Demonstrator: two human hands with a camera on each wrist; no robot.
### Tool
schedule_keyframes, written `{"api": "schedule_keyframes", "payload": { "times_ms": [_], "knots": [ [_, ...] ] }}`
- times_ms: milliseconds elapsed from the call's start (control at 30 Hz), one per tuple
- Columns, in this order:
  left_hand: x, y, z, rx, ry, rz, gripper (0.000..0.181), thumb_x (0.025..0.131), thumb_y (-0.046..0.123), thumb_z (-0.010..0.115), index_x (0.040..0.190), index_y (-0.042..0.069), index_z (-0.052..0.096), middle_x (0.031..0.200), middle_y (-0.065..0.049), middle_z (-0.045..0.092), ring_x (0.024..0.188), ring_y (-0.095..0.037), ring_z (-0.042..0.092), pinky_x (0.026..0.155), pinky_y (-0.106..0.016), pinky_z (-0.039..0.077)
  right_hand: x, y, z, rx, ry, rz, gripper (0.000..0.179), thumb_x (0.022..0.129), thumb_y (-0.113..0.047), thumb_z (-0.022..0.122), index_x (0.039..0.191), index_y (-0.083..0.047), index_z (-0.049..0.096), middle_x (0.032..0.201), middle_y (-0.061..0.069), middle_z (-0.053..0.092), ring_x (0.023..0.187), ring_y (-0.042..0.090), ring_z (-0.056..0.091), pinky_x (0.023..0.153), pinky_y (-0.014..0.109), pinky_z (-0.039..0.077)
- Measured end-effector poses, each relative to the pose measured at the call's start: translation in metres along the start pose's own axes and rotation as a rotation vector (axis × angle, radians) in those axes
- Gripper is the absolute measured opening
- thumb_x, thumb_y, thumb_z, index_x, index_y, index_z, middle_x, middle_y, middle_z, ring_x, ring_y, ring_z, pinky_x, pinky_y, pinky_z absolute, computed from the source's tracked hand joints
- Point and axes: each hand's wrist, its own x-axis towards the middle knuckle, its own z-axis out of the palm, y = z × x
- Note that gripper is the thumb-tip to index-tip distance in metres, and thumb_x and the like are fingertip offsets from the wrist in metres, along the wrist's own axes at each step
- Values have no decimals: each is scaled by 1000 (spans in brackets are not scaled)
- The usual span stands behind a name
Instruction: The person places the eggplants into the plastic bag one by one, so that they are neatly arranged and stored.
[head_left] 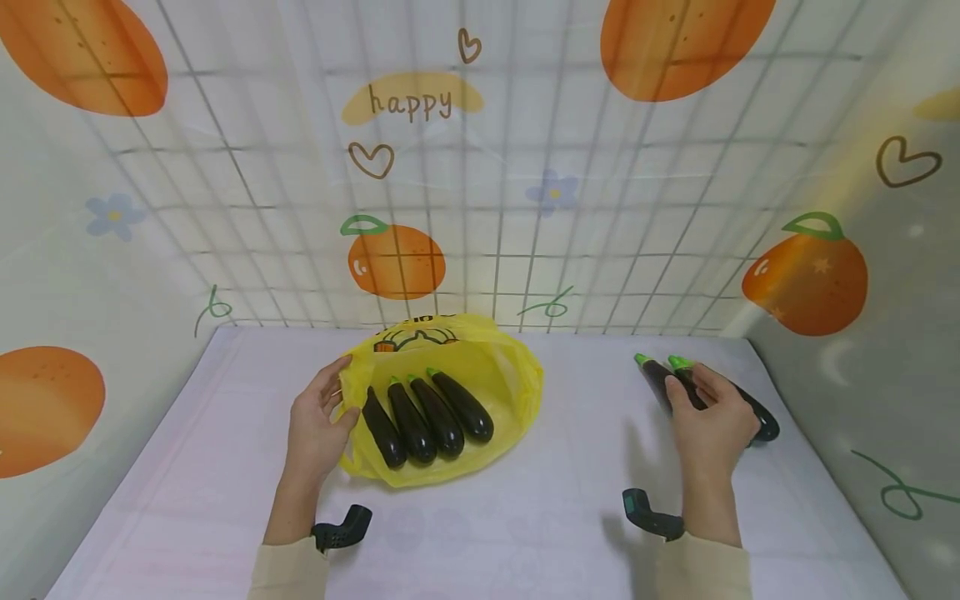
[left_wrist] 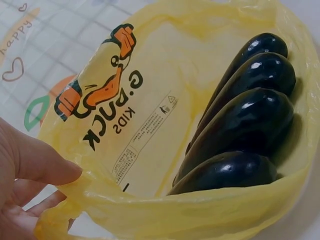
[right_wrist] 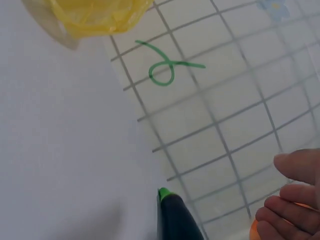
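A yellow plastic bag (head_left: 517,408) lies on the table, its mouth spread wide, with several dark eggplants (head_left: 433,412) side by side inside. My left hand (head_left: 321,421) pinches the bag's left rim between thumb and fingers; the left wrist view shows the thumb (left_wrist: 55,162) over the plastic. At the right, two more eggplants (head_left: 652,372) with green stem ends lie close together. Over them hovers my right hand (head_left: 716,421), its thumb and fingers apart. In the right wrist view nothing shows between that hand's fingers (right_wrist: 292,212), and one eggplant (right_wrist: 176,220) appears below.
The white tabletop (head_left: 570,483) separates the bag from the eggplants at the right. A wire grid behind a printed sheet (head_left: 480,183) rises at the back edge. Printed sheets (head_left: 885,400) also stand along both sides. Dark wrist cameras (head_left: 652,517) sit on both wrists.
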Motion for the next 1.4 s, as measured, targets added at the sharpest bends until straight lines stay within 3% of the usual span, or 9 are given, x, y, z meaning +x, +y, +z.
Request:
{"api": "schedule_keyframes", "payload": {
  "times_ms": [200, 600, 1067, 1400],
  "knots": [
    [0, 1, 1, -13, -10, 11, 73, 91, -21, 64, 154, 15, 53, 156, -8, 51, 142, -29, 50, 120, -43, 41, 6, 17, -1, -30, 39, -28, 43, 94, -11, 78, 133, 5, 69, 128, 27, 69, 118, 46, 65, 115, 52, 26],
    [1, -1, 2, -14, 0, 11, 74, 90, -20, 64, 154, 16, 53, 156, -5, 52, 142, -26, 49, 121, -41, 41, 10, 34, 1, -69, 61, -24, 43, 94, -8, 77, 132, 9, 67, 127, 30, 68, 117, 49, 64, 116, 54, 30],
    [0, 0, 0, -10, -2, -5, 74, 91, -20, 65, 155, 16, 52, 155, -7, 52, 141, -26, 50, 119, -39, 43, 12, 47, 1, -102, 33, 47, 46, 95, -8, 76, 137, 6, 65, 133, 27, 67, 123, 47, 62, 118, 53, 33],
    [1, 0, 0, -6, -1, -11, 75, 91, -20, 65, 155, 17, 52, 156, -6, 52, 141, -26, 51, 118, -38, 44, 13, 56, 4, -132, -18, 93, 49, 95, -7, 75, 141, 7, 61, 136, 31, 63, 126, 50, 57, 117, 59, 34]
  ]
}}
